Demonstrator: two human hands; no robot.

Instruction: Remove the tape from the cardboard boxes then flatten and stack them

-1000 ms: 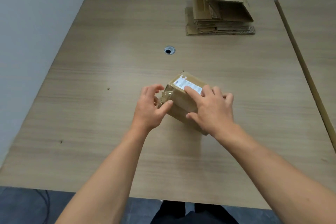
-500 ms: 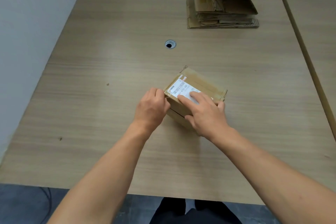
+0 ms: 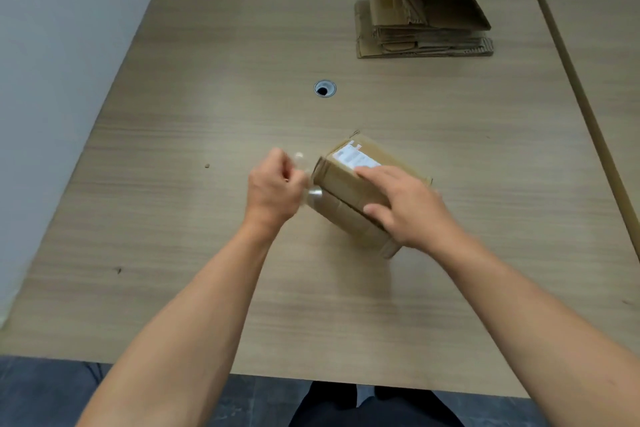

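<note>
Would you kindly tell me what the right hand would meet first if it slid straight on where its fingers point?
Probably the white label on the cardboard box: the right hand lies on the box top, fingers aimed at it and seemingly at its near edge.

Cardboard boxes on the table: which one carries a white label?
The small box under the right hand; the flattened ones stacked at the far edge show none.
</note>
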